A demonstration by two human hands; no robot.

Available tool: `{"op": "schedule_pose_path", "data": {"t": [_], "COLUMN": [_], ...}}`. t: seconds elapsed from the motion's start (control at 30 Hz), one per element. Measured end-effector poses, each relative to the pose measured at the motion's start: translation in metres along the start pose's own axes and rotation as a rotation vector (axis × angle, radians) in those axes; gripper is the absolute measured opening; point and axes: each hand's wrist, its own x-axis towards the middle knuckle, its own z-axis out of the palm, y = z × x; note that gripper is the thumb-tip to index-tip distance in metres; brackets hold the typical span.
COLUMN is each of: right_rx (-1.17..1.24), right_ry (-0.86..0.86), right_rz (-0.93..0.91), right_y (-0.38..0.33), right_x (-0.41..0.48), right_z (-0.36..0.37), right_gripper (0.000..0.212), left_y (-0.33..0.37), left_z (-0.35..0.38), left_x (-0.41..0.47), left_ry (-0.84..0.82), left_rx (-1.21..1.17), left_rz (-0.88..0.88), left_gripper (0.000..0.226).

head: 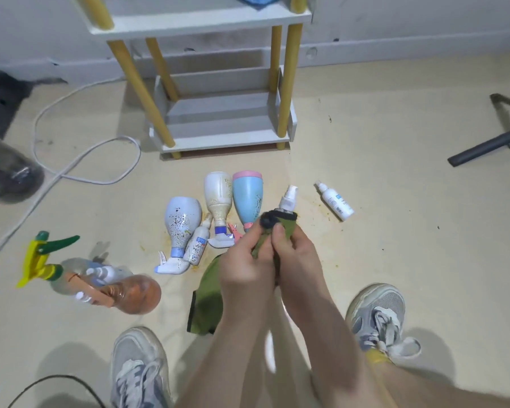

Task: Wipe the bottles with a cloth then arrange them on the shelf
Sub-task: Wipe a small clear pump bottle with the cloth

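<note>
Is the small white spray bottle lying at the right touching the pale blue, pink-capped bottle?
Apart. Head view: bare floor separates the small white spray bottle from the pale blue, pink-capped bottle.

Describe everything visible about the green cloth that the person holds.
The olive-green fabric cloth, edged with a black trim, looks soft and crumpled. Its upper part is wrapped round a small white pump-spray bottle, gripped by the left hand and right hand. Its lower part hangs below the hands toward the beige floor.

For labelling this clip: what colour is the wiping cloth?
The cloth is olive green with a black edge, best seen in head view.
</note>
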Motion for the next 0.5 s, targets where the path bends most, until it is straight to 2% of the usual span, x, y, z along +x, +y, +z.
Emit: {"op": "schedule_pose_path", "data": {"t": [0.07,0.13,0.2,0.27,0.33,0.4,0.47,0.5], "right_rx": [0.07,0.172,0.16,0.056,0.061,0.119,0.084,0.057], "right_ry": [0.034,-0.014,-0.122,-0.158,-0.063,-0.022,-0.056,-0.088], "right_rz": [-0.008,0.011,0.0,-0.051,-0.09,-0.094,-0.132,-0.155], "right_y": [-0.003,-0.004,-0.006,-0.008,-0.015,-0.028,-0.039,-0.045], "right_x": [-0.014,-0.03,-0.045,-0.057,-0.065,-0.072,-0.075,-0.079], "right_z": [0.01,0.015,0.019,0.025,0.026,0.021,0.012,0.009], "right_gripper": [0.029,0.041,0.053,0.046,0.032,0.027,0.025,0.026], "left_y": [0.009,0.019,0.021,0.025,0.034,0.046,0.058,0.063], "left_z": [-0.009,-0.019,-0.028,-0.037,-0.047,-0.059,-0.072,-0.077], "left_x": [-0.018,-0.032,-0.041,-0.051,-0.065,-0.08,-0.09,-0.091], "left_ry": [0.067,0.12,0.188,0.242,0.107,-0.099,-0.183,-0.16], "left_rx": [0.028,0.12,0.272,0.359,0.264,-0.033,-0.329,-0.377], "left_rz": [-0.004,0.074,0.253,0.34,0.249,0.119,-0.005,-0.021], "left_gripper": [0.034,0.039,0.028,0.02,0.032,0.048,0.037,0.027]}}
